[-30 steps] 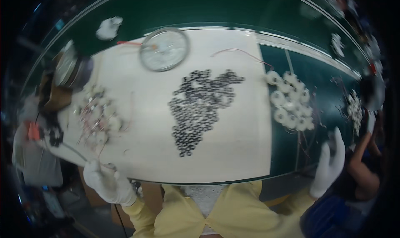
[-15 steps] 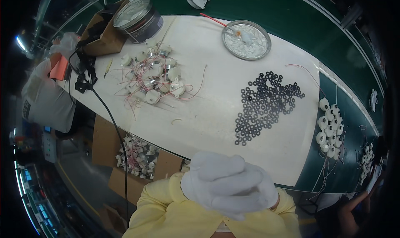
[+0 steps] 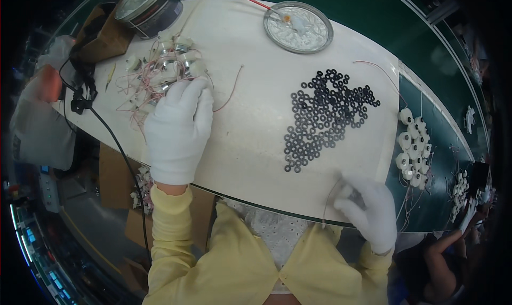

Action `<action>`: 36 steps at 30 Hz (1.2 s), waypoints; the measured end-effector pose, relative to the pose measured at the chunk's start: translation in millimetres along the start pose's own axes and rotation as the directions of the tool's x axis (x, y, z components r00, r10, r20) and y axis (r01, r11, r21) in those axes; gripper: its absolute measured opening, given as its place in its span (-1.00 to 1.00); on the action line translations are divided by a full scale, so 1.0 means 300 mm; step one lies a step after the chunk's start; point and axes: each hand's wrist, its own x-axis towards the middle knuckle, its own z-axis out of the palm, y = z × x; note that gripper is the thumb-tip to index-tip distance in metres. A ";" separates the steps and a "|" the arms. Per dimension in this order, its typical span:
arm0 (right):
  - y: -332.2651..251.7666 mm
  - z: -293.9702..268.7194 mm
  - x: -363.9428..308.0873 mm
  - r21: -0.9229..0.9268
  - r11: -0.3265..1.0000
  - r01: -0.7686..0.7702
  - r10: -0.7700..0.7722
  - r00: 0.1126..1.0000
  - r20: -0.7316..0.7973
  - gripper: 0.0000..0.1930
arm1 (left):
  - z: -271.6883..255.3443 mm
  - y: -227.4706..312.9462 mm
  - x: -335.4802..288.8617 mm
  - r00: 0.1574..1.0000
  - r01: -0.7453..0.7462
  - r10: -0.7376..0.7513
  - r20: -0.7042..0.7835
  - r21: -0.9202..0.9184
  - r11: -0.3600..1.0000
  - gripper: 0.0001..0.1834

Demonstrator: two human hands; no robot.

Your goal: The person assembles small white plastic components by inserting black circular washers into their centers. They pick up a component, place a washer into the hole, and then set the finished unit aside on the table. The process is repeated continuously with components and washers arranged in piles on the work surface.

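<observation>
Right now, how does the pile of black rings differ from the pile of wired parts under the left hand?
The black rings are dark, flat, alike and wireless; the wired parts are pale and silvery, tangled in thin reddish wires. The rings lie untouched mid-table, while the left hand rests its fingers on the wired parts at the far-left end. Both are loose heaps on the white table.

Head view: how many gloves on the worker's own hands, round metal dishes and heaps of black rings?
Gloves: 2, on the left hand and the right hand
Round metal dishes: 2, flat dish and deep tin
Heaps of black rings: 1
Total: 5
</observation>
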 end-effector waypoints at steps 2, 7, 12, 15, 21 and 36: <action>-0.005 -0.012 0.003 -0.215 0.974 0.075 -0.090 0.994 -0.062 -0.37 | 0.005 0.010 0.004 0.997 -0.018 0.016 0.082 0.015 1.000 -0.75; -0.018 -0.109 -0.045 -0.033 0.998 0.055 -0.051 0.994 0.100 -0.39 | -0.018 0.047 -0.042 0.963 -0.185 0.157 0.218 0.114 0.976 -0.64; 0.032 -0.308 -0.106 0.556 0.830 0.048 -0.457 0.629 0.629 -0.49 | -0.014 0.033 -0.136 0.980 -0.153 0.159 0.118 -0.059 0.986 -0.51; 0.036 -0.336 -0.087 0.494 0.850 -0.184 -0.339 0.526 0.780 -0.58 | 0.024 0.025 -0.149 0.996 -0.085 0.088 0.008 -0.182 0.980 -0.47; 0.004 -0.111 0.017 0.053 0.992 -0.117 0.099 0.961 0.260 -0.64 | 0.035 0.017 -0.146 0.997 -0.077 0.075 -0.020 -0.122 0.989 -0.53; -0.058 0.003 0.179 0.188 0.967 -0.169 0.145 0.980 0.134 -0.65 | 0.001 0.006 -0.158 0.996 -0.047 0.059 0.063 -0.172 0.984 -0.44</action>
